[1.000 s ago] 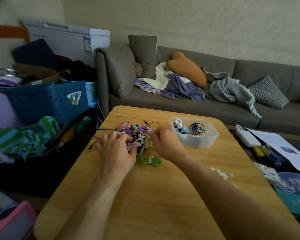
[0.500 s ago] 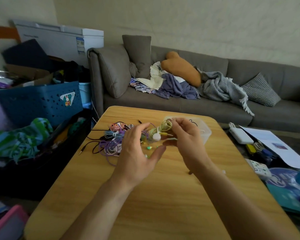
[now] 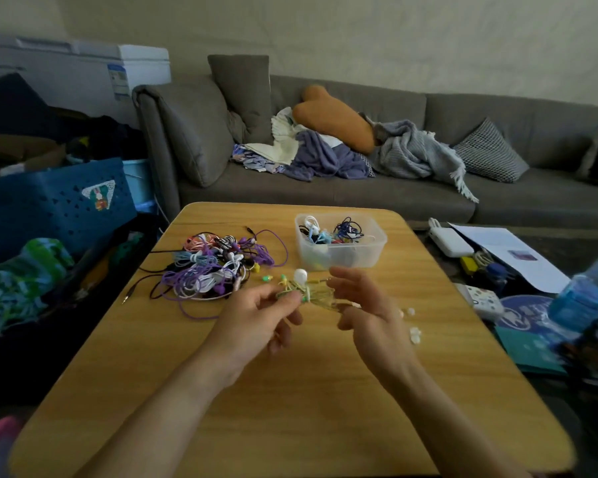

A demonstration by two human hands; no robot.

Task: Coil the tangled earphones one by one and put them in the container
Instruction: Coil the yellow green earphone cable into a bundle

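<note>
You have one view only, from a wide-angle camera worn on your head. It looks forward and down across the wooden surface [image 3: 325, 391] from the near edge toward the far one. Your two forearms enter from the bottom of the frame, and your left hand [image 3: 256, 315] and right hand [image 3: 370, 312] sit close to the lens, near the centre. The view faces the grey sofa [image 3: 359, 188] beyond the far edge, with the wall above it. The blue basket [image 3: 49, 208] lies at the left margin and floor clutter at the right. Straight lines bend toward the frame's edges. No second view exists, so no overlap applies.
</note>
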